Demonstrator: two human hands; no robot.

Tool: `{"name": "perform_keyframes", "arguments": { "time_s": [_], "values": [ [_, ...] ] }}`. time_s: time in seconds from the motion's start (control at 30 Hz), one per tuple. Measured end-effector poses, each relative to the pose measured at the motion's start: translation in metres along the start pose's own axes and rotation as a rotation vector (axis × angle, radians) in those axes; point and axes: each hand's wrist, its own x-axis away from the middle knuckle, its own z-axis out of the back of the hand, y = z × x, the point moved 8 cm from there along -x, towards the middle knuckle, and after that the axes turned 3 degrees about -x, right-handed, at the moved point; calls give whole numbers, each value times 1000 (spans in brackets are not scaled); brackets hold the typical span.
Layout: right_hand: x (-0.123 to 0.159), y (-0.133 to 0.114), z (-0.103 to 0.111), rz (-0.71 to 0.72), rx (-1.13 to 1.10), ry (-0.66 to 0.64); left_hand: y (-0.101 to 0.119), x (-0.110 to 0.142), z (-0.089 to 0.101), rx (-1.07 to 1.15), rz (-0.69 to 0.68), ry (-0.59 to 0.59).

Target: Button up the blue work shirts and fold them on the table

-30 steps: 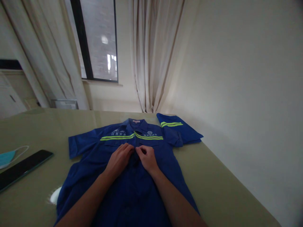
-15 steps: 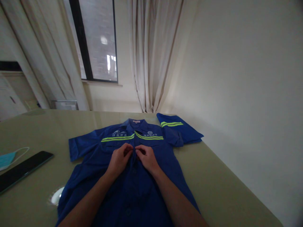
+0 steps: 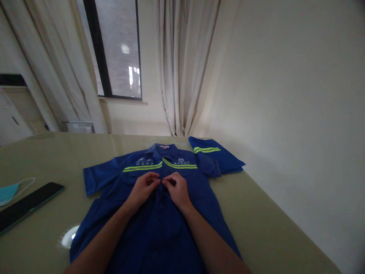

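Observation:
A blue short-sleeved work shirt [image 3: 159, 228] lies face up on the table, collar away from me, with yellow-green reflective bands and white print across the chest. My left hand [image 3: 145, 188] pinches the front placket just below the chest band. Close beside it, fingertips almost meeting, my right hand [image 3: 176, 189] pinches the other side of the same placket. Whatever button sits between the fingertips is too small to make out. Lower buttons show faintly down the front.
A folded blue garment [image 3: 228, 161] with a reflective band lies by the right sleeve, near the wall. On the left of the table [image 3: 268, 224] are a black phone [image 3: 31, 205] and a light blue face mask [image 3: 8, 193]. Curtains [image 3: 182, 68] and a window stand behind.
Both hands stay at the placket. The left fingers have shifted slightly right, and the fingertips of the two hands have come closer together. The shirt's left side has moved a little.

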Motion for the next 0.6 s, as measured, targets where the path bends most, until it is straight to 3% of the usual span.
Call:
{"name": "perform_keyframes", "arguments": {
  "time_s": [0.13, 0.33, 0.5, 0.6],
  "values": [
    [-3, 16, 0, -103, -42, 2, 11, 3, -4, -96, -96, -64],
    [-3, 35, -7, -188, 81, -59, 33, 15, -16, -682, -297, -115],
    [-6, 42, -8, -243, 153, -67, 32, 17, -17, -811, -316, -85],
    [-12, 43, -12, -307, 204, -169, 36, 21, -19, -920, -363, -47]
  ]
}}
